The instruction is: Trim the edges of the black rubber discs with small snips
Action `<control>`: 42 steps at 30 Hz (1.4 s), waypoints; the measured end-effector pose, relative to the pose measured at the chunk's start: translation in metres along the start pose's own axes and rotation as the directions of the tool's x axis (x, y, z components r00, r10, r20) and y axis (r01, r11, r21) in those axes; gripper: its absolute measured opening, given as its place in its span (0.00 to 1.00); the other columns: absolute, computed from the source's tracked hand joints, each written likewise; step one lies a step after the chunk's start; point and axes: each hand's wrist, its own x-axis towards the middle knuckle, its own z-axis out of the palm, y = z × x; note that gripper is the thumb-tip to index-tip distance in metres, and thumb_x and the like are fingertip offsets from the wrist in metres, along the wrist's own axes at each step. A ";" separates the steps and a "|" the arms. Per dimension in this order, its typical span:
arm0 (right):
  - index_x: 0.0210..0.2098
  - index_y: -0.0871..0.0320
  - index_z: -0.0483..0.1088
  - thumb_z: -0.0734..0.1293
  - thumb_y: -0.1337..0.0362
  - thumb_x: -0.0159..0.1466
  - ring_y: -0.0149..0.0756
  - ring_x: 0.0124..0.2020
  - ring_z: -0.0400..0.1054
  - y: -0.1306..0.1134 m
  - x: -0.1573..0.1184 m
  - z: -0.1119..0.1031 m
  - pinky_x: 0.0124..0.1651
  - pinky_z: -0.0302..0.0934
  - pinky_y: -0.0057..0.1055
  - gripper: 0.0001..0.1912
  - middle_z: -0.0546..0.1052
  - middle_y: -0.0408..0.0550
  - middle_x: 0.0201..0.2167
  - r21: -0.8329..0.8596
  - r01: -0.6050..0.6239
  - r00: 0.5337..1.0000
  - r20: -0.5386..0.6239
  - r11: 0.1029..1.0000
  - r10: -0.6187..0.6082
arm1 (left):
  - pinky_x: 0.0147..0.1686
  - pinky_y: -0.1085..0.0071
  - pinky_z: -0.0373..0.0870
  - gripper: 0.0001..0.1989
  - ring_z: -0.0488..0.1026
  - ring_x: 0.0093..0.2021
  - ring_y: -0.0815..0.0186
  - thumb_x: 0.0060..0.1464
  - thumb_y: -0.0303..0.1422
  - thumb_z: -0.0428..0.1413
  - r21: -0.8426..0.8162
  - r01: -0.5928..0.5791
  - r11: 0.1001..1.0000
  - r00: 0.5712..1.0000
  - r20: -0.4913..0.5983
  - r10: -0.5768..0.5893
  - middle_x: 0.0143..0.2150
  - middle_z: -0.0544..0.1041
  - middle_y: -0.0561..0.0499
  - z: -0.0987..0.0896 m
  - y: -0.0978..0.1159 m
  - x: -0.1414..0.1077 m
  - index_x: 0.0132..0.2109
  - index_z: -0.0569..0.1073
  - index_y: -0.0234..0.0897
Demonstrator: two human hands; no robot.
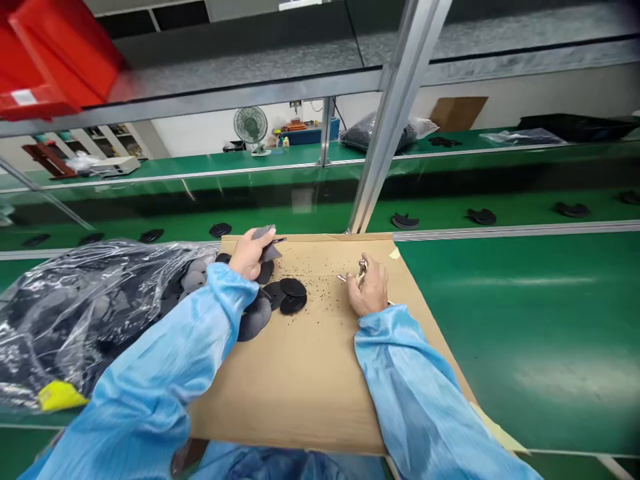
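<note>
Crinkled light-blue fabric sleeves (155, 387) reach forward over a flat, matte tan cardboard sheet (295, 400) lying on a glossy green tabletop (525, 300). The left hand (246, 255) pinches thin, flat dark-grey pieces (271, 252), slightly fanned, above the sheet's far left part. The right hand (370, 288) curls around a small shiny metal tool (362, 267) over the right part; the tool's full shape is hidden. Between the hands, thin black round discs (293, 287) overlap on the cardboard, near scattered tiny black specks (320, 287). At left, a wrinkled, glossy clear plastic bag (50, 320) bulges with stacked grey rounds (194, 279).
</note>
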 end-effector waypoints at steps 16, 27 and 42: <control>0.59 0.58 0.61 0.59 0.59 0.68 0.45 0.48 0.68 -0.122 -0.050 0.040 0.51 0.64 0.44 0.21 0.73 0.56 0.49 0.210 0.415 0.852 0.253 0.885 -0.459 | 0.19 0.75 0.64 0.25 0.68 0.21 0.73 0.36 0.35 0.68 -0.370 0.195 0.909 0.980 0.111 -0.165 0.30 0.71 0.55 -0.076 -0.060 -0.063 0.43 0.69 0.34; 0.57 0.56 0.64 0.61 0.59 0.67 0.44 0.45 0.69 -0.117 -0.052 0.043 0.50 0.65 0.42 0.20 0.74 0.55 0.45 0.155 0.395 0.871 0.252 0.906 -0.423 | 0.15 0.76 0.59 0.22 0.67 0.20 0.73 0.38 0.34 0.66 -0.350 0.290 0.891 0.954 0.179 -0.240 0.31 0.70 0.54 -0.076 -0.061 -0.065 0.42 0.70 0.35; 0.56 0.56 0.65 0.59 0.67 0.66 0.43 0.41 0.69 -0.116 -0.051 0.040 0.47 0.65 0.40 0.19 0.74 0.52 0.42 0.114 0.409 0.842 0.336 0.906 -0.422 | 0.17 0.76 0.60 0.21 0.66 0.21 0.74 0.39 0.35 0.66 -0.336 0.300 0.893 0.949 0.199 -0.244 0.31 0.68 0.55 -0.076 -0.060 -0.067 0.40 0.68 0.36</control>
